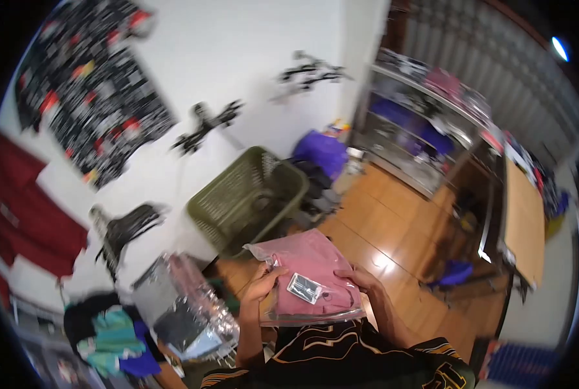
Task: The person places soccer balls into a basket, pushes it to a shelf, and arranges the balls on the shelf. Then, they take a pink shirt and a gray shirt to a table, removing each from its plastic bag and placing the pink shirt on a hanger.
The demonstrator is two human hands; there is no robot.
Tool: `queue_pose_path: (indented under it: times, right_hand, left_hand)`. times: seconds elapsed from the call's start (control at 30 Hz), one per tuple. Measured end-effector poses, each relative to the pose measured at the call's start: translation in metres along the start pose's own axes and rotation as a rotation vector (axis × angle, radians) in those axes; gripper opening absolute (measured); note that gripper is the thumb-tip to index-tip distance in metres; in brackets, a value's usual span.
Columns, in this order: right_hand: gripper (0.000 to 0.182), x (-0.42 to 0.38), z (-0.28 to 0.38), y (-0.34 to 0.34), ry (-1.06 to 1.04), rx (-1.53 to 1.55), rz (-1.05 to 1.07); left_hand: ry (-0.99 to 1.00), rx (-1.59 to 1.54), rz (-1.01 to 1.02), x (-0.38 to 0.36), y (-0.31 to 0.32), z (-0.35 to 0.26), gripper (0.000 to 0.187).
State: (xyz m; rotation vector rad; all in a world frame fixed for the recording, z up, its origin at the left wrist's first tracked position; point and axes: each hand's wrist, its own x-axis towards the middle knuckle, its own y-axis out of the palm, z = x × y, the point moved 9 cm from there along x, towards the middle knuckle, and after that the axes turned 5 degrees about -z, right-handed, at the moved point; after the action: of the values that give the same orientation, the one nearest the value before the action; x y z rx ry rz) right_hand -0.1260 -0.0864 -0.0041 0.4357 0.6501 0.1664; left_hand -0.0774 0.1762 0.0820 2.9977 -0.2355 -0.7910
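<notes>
Both hands hold a clear plastic bag (309, 279) with a folded pink garment inside, up in front of the person's chest, near the bottom middle of the view. The left hand (260, 285) has its grip closed on the bag's left edge, thumb on top and fingers curled under. The right hand (366, 282) has its grip closed on the right edge, fingers spread over the top of the plastic. A small grey label (304, 288) lies on the bag's face between the two hands. The bag is tilted, its far corner pointing away toward the basket.

Just beyond the bag stands an olive green laundry basket (247, 198), tipped on its side against the white wall (237, 58), its open mouth facing right. Left of the hands, low in the view, lies a heap of more shiny plastic bags (182, 311), and further left a pile of teal and dark clothes (111, 337). A black patterned shirt (88, 84) and a red garment (23, 220) hang on the wall at far left. The wooden floor (393, 240) stretches right toward a metal shelf rack (425, 123) loaded with goods. A purple bag (320, 152) sits in the far corner beside the rack. The person wears a black top with yellow markings (341, 356).
</notes>
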Motion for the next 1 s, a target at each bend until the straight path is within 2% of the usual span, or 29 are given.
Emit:
queue_pose_path:
  times: [0.07, 0.17, 0.3, 0.4, 0.47, 0.57, 0.73, 0.8, 0.87, 1.0]
  right_hand:
    - [0.058, -0.047, 0.009, -0.058, -0.104, -0.087, -0.165]
    - [0.054, -0.127, 0.014, -0.126, -0.232, 0.011, -0.339]
    - [0.058, -0.210, -0.015, -0.206, -0.412, 0.177, -0.568]
    - [0.064, -0.283, -0.036, -0.243, -0.475, 0.266, -0.818]
    - [0.066, -0.331, -0.045, -0.258, -0.514, 0.333, -0.985]
    - [0.072, -0.375, -0.063, -0.289, -0.568, 0.441, -1.093]
    - [0.074, -0.454, -0.034, -0.354, -0.738, 0.425, -1.266]
    - [0.076, -0.481, -0.021, -0.383, -0.713, 0.406, -1.332]
    - [0.076, -0.500, -0.004, -0.416, -0.802, 0.408, -1.381]
    - [0.076, -0.554, 0.037, -0.475, -0.833, 0.307, -1.513]
  left_hand:
    - [0.012, 0.030, 0.161, 0.018, 0.079, 0.002, 0.017]
    - [0.043, 0.032, 0.398, 0.025, 0.200, -0.001, 0.011]
    - [0.035, 0.307, 0.723, 0.040, 0.324, 0.030, 0.020]
    - [0.006, 0.314, 0.959, 0.015, 0.428, 0.036, 0.021]
    - [0.006, 0.436, 1.041, 0.013, 0.486, 0.053, 0.022]
    - [0.029, 0.465, 1.198, 0.002, 0.572, 0.074, 0.021]
    - [0.078, 0.494, 1.271, -0.011, 0.713, 0.085, 0.015]
    - [0.127, 0.517, 1.317, -0.014, 0.765, 0.081, 0.012]
    - [0.237, 0.536, 1.400, -0.039, 0.824, 0.054, 0.012]
    - [0.225, 0.505, 1.463, -0.049, 0.914, 0.040, 0.013]
